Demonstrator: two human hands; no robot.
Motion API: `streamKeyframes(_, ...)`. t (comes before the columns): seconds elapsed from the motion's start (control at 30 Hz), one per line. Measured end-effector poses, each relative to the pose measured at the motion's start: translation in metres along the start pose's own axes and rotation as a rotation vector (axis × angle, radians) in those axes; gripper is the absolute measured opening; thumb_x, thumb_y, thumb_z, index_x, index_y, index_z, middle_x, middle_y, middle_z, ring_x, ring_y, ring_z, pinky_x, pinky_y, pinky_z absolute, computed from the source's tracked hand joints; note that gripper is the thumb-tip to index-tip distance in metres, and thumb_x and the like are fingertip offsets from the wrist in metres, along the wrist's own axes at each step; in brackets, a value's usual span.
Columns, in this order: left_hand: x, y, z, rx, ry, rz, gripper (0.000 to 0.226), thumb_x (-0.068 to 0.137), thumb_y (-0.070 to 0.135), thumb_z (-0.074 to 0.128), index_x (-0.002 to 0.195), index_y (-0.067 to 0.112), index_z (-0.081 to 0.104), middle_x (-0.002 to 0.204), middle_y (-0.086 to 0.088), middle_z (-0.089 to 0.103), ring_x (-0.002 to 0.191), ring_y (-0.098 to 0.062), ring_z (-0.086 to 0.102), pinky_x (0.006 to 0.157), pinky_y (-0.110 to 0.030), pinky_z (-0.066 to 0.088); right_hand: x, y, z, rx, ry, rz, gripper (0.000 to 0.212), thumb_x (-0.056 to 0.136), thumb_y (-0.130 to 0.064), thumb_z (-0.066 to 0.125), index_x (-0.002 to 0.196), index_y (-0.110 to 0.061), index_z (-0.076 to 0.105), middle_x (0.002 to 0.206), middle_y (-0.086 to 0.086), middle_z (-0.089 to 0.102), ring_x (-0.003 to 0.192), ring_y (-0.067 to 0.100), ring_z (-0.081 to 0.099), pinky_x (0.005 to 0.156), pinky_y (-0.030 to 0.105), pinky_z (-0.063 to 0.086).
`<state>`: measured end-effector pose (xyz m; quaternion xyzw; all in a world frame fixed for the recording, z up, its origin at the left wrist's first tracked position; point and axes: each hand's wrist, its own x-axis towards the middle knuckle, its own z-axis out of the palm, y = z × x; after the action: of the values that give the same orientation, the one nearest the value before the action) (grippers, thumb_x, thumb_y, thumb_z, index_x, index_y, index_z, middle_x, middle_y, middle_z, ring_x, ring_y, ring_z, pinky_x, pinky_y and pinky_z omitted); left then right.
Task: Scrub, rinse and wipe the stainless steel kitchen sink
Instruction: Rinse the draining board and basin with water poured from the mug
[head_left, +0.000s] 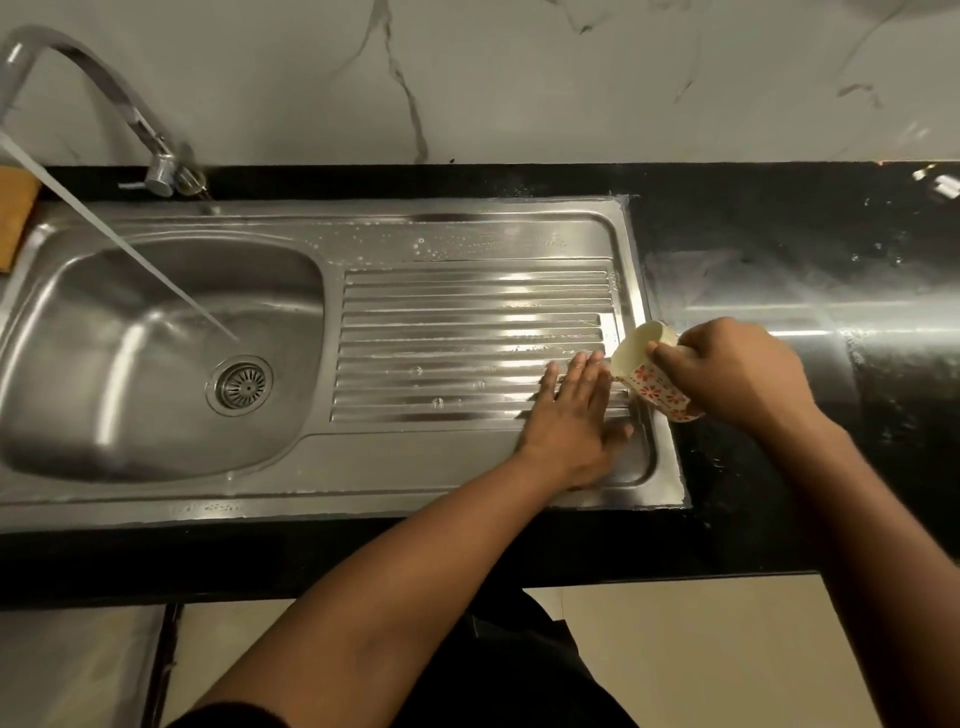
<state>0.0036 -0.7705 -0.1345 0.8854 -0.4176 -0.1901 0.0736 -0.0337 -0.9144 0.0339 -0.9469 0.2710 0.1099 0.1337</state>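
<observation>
While rinsing, recorded sink fixed in black counter: basin left, ribbed drainboard right. Noted left hand flat, fingers straight, pressing drainboard's near-right end; right hand curled round patterned cup, tipped toward drainboard at right rim. Saw tap running into basin, suds along far ledge. Judged steel stiff, wet, probably slippery; no lifting needed, only palm contact. Judged cup light, possibly fragile; best held round body.

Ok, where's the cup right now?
Head view, right of centre: the cup is tilted in the right hand over the right edge of the draining board, just beyond the left hand lying flat on it.
</observation>
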Motion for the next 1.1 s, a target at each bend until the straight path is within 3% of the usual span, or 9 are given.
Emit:
streamKeyframes(0.13, -0.012, -0.031, 0.0, -0.014, 0.078, -0.053, 0.082, 0.106, 0.064, 0.018, 0.167, 0.012, -0.001, 0.175, -0.009, -0.01, 0.161, -0.025, -0.017, 0.13, -0.05, -0.006, 0.011, -0.022, 0.011, -0.068, 0.025, -0.053, 0.045, 0.094, -0.057, 0.058, 0.076, -0.018, 0.072, 0.074, 0.01, 0.066, 0.072, 0.035, 0.063, 0.063, 0.035, 0.047)
streamKeyframes(0.33, -0.05, -0.08, -0.004, -0.063, 0.139, -0.236, 0.084, 0.105, 0.066, 0.012, 0.167, 0.012, -0.006, 0.174, -0.009, -0.018, 0.16, -0.025, -0.022, 0.13, -0.048, -0.007, 0.01, -0.034, 0.014, 0.0, -0.061, -0.12, 0.053, 0.096, -0.059, 0.057, 0.07, -0.016, 0.072, 0.065, 0.004, 0.069, 0.065, 0.026, 0.067, 0.063, 0.038, 0.058)
streamKeyframes(0.4, -0.064, -0.093, -0.005, -0.072, 0.149, -0.331, 0.086, 0.105, 0.068, 0.009, 0.166, 0.011, -0.011, 0.173, -0.01, -0.021, 0.159, -0.026, -0.023, 0.13, -0.049, -0.007, 0.01, -0.028, 0.009, 0.115, -0.141, -0.088, 0.052, 0.097, -0.057, 0.057, 0.073, -0.014, 0.074, 0.06, 0.003, 0.071, 0.061, 0.023, 0.071, 0.065, 0.041, 0.061)
streamKeyframes(0.5, -0.068, -0.099, -0.008, -0.102, 0.143, -0.419, 0.088, 0.104, 0.069, 0.008, 0.165, 0.008, -0.011, 0.171, -0.014, -0.022, 0.159, -0.03, -0.023, 0.13, -0.051, -0.008, 0.006, -0.013, 0.002, 0.469, -0.264, 0.044, 0.04, 0.101, -0.046, 0.063, 0.086, -0.011, 0.075, 0.064, 0.008, 0.075, 0.062, 0.027, 0.076, 0.068, 0.045, 0.063)
streamKeyframes(0.6, -0.048, -0.078, -0.014, -0.123, 0.101, -0.305, 0.09, 0.102, 0.072, 0.003, 0.165, 0.011, -0.011, 0.171, -0.014, -0.021, 0.159, -0.031, -0.022, 0.13, -0.053, -0.007, 0.0, 0.0, -0.005, 0.626, -0.251, 0.139, 0.033, 0.101, -0.041, 0.065, 0.096, -0.01, 0.074, 0.067, 0.01, 0.075, 0.066, 0.031, 0.077, 0.068, 0.045, 0.063)
streamKeyframes(0.7, -0.015, -0.045, -0.012, -0.069, 0.037, -0.064, 0.088, 0.103, 0.071, 0.008, 0.166, 0.012, -0.009, 0.173, -0.01, -0.017, 0.159, -0.028, -0.02, 0.129, -0.055, -0.004, -0.004, 0.004, -0.013, 0.577, -0.204, 0.17, 0.027, 0.103, -0.035, 0.063, 0.097, -0.011, 0.074, 0.074, 0.014, 0.076, 0.067, 0.034, 0.077, 0.072, 0.05, 0.065)
streamKeyframes(0.77, 0.004, -0.027, -0.011, -0.018, 0.002, -0.005, 0.088, 0.103, 0.068, 0.016, 0.166, 0.011, -0.008, 0.173, -0.01, -0.017, 0.159, -0.028, -0.021, 0.128, -0.058, -0.006, -0.004, 0.004, -0.018, 0.498, -0.173, 0.17, 0.024, 0.103, -0.03, 0.062, 0.093, -0.013, 0.075, 0.075, 0.013, 0.077, 0.064, 0.032, 0.077, 0.075, 0.055, 0.065)
streamKeyframes(0.97, 0.017, -0.027, -0.012, -0.014, 0.05, -0.059, 0.079, 0.106, 0.062, 0.009, 0.167, 0.014, -0.008, 0.175, -0.007, -0.011, 0.16, -0.027, -0.017, 0.129, -0.053, -0.004, -0.002, 0.001, -0.023, 0.418, -0.111, 0.154, 0.025, 0.102, -0.03, 0.061, 0.084, -0.018, 0.075, 0.072, 0.007, 0.075, 0.058, 0.026, 0.076, 0.072, 0.055, 0.065)
streamKeyframes(1.1, -0.018, -0.072, -0.016, -0.095, 0.118, -0.225, 0.08, 0.105, 0.065, -0.001, 0.166, 0.014, -0.011, 0.173, -0.008, -0.017, 0.16, -0.025, -0.019, 0.131, -0.048, -0.004, 0.0, -0.009, -0.02, 0.349, -0.106, 0.119, 0.029, 0.101, -0.038, 0.06, 0.086, -0.019, 0.077, 0.071, 0.002, 0.077, 0.057, 0.02, 0.075, 0.071, 0.051, 0.066)
